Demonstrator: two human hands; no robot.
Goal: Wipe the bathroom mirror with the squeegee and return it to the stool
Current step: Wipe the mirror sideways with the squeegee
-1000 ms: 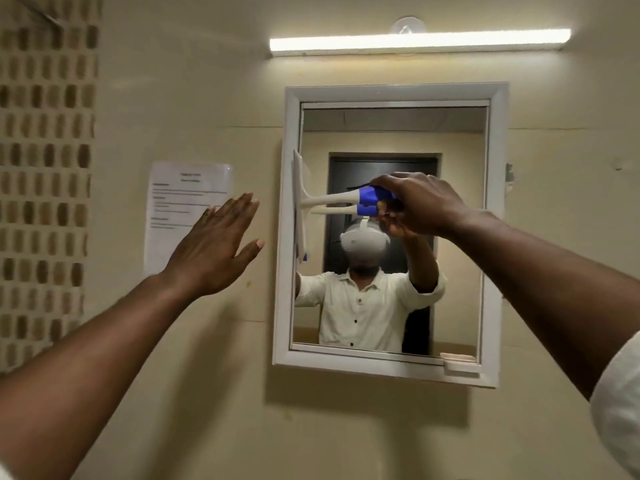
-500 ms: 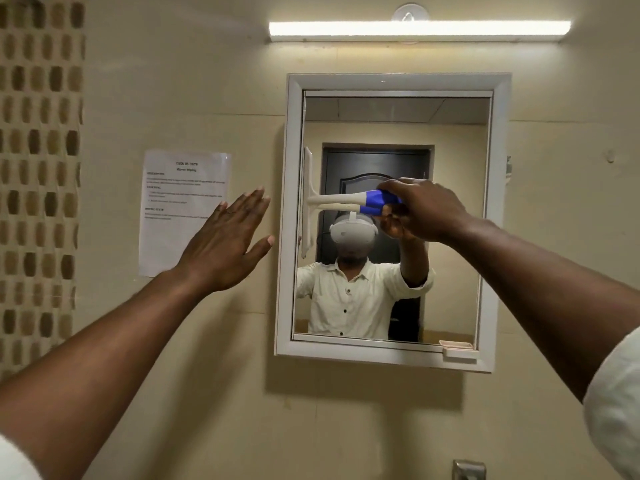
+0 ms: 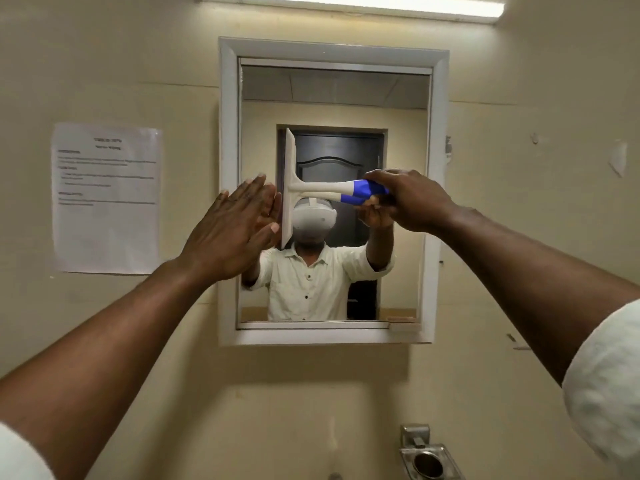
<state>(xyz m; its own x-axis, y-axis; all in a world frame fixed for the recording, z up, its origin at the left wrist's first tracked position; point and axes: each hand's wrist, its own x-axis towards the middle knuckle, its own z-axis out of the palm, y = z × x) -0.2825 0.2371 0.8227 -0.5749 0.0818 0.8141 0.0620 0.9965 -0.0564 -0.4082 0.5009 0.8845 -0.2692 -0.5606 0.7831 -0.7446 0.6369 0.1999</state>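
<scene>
A white-framed mirror (image 3: 381,84) hangs on the beige wall. My right hand (image 3: 412,199) grips the blue end of a white squeegee (image 3: 311,187), whose blade stands upright against the glass near the mirror's middle left. My left hand (image 3: 235,226) is raised flat with fingers together, over the mirror's left frame, its fingertips just left of the blade. The glass reflects a person in a white shirt and a dark door. The stool is out of view.
A printed paper sheet (image 3: 107,199) is taped to the wall left of the mirror. A tube light (image 3: 353,3) runs above it. A metal holder (image 3: 429,459) is fixed to the wall below the mirror's right corner.
The squeegee blade has slid right from the mirror's left edge toward the middle. My left hand moved right, from the bare wall onto the mirror's left frame. The view has moved closer and tilted down.
</scene>
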